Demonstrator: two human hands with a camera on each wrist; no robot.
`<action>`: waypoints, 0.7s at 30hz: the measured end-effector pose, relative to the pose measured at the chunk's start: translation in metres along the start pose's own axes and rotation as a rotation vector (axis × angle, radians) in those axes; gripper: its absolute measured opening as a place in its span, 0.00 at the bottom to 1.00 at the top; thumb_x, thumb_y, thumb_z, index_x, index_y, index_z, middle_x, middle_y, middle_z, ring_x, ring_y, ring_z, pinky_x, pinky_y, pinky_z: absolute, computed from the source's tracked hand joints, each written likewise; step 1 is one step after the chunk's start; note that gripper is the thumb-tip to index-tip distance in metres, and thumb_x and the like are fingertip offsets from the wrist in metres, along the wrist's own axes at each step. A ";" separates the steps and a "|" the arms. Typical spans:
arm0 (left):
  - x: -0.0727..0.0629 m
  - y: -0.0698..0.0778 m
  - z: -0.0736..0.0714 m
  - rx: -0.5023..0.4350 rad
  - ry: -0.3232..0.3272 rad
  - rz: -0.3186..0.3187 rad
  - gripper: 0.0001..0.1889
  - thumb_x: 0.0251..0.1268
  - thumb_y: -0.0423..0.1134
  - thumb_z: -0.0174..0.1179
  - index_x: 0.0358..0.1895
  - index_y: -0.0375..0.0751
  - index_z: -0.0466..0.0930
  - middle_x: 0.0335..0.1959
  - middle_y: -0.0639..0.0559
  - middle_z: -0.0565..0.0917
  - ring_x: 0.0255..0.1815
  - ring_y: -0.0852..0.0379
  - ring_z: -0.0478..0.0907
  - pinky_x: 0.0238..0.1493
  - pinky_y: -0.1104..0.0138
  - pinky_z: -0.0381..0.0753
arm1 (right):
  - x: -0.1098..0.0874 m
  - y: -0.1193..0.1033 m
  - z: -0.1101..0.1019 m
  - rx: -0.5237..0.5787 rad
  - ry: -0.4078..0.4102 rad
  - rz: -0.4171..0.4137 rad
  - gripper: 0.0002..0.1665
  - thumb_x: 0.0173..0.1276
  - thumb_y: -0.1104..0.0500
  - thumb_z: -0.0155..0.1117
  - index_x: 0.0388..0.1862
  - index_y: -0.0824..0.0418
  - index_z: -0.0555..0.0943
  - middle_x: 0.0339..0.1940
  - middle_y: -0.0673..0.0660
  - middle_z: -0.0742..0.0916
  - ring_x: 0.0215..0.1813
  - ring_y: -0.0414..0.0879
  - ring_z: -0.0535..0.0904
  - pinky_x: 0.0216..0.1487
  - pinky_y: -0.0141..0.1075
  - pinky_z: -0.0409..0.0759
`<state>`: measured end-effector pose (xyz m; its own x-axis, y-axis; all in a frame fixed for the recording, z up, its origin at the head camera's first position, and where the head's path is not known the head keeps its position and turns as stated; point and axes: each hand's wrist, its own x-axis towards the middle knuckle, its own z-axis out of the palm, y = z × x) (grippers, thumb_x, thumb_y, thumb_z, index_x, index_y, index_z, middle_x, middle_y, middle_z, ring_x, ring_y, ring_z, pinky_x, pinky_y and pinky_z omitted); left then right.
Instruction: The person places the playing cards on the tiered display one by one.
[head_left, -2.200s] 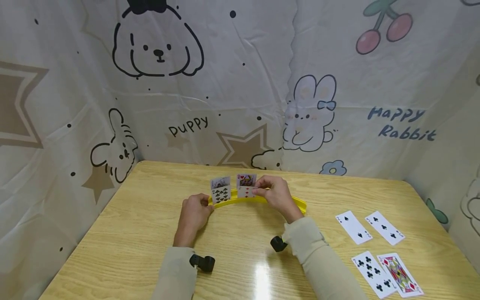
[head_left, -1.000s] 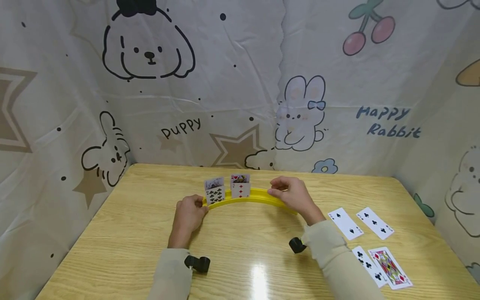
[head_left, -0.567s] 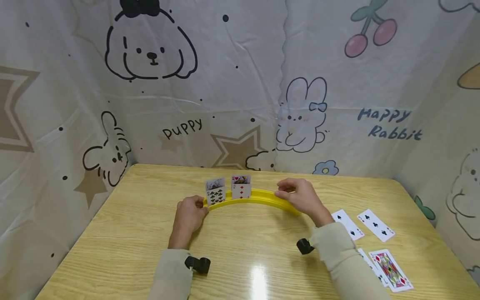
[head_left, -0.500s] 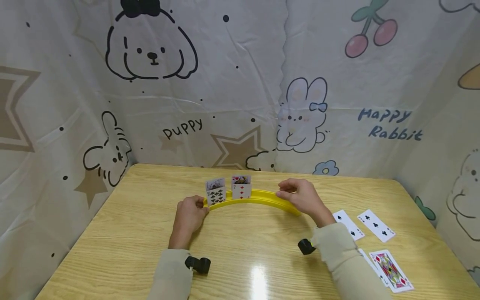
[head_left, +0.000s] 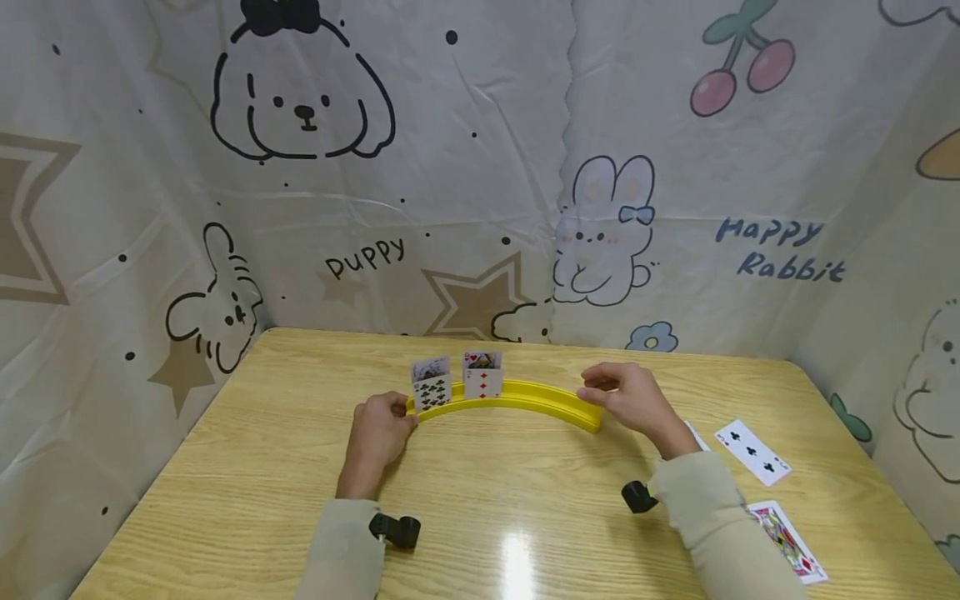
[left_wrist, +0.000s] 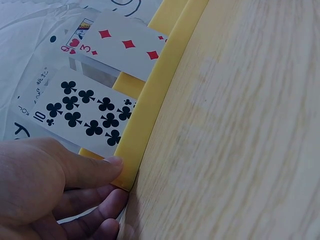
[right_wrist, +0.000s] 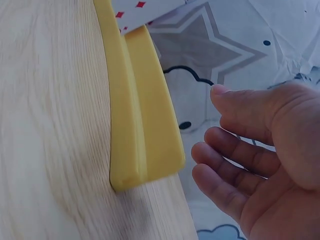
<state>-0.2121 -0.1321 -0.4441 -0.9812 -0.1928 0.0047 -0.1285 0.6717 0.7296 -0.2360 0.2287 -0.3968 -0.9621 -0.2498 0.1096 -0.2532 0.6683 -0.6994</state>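
A curved yellow card holder [head_left: 551, 400] stands on the table. My left hand [head_left: 377, 432] pinches its left end, thumb on the front wall in the left wrist view. A ten of clubs [left_wrist: 82, 112] stands in the holder beside that hand, with a joker [head_left: 431, 367] showing behind it. Further right, a three of diamonds [left_wrist: 127, 45] stands in front of a queen of hearts [head_left: 482, 359]. My right hand [head_left: 632, 402] is by the holder's right end, fingers loosely bent and holding nothing; a gap shows between them in the right wrist view.
On the table's right side lie a three of clubs [head_left: 752, 452] and a face card of diamonds [head_left: 786, 542]. A corner of a two of spades [head_left: 697, 436] shows past my right wrist. A printed curtain [head_left: 450, 167] hangs behind the wooden table [head_left: 247, 467].
My right hand has let go of the three of diamonds and moved right along the holder to its end. My right sleeve now covers the seven of clubs. The left hand keeps its grip.
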 end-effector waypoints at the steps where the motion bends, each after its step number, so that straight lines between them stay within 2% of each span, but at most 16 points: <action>1: 0.000 0.000 0.000 0.001 0.001 0.001 0.16 0.60 0.32 0.71 0.51 0.31 0.85 0.39 0.45 0.87 0.42 0.50 0.82 0.45 0.54 0.80 | -0.001 0.001 -0.001 -0.005 0.002 0.000 0.19 0.68 0.57 0.70 0.52 0.69 0.84 0.43 0.57 0.87 0.45 0.52 0.82 0.47 0.46 0.80; 10: 0.000 0.000 0.000 0.005 0.001 -0.007 0.16 0.61 0.32 0.70 0.52 0.32 0.84 0.40 0.44 0.87 0.43 0.49 0.82 0.46 0.54 0.80 | -0.009 0.010 -0.015 -0.024 0.013 0.023 0.20 0.68 0.56 0.70 0.53 0.70 0.83 0.43 0.58 0.87 0.44 0.52 0.82 0.44 0.43 0.81; 21: 0.000 0.001 0.001 0.000 0.003 -0.008 0.16 0.61 0.32 0.70 0.51 0.32 0.84 0.40 0.44 0.86 0.43 0.49 0.82 0.46 0.54 0.80 | -0.021 0.023 -0.034 -0.078 -0.039 0.074 0.23 0.69 0.55 0.69 0.55 0.72 0.81 0.45 0.59 0.87 0.46 0.53 0.83 0.47 0.46 0.81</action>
<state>-0.2122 -0.1308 -0.4440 -0.9797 -0.2004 0.0007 -0.1365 0.6701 0.7296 -0.2252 0.2731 -0.3910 -0.9741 -0.2241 0.0314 -0.1907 0.7382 -0.6471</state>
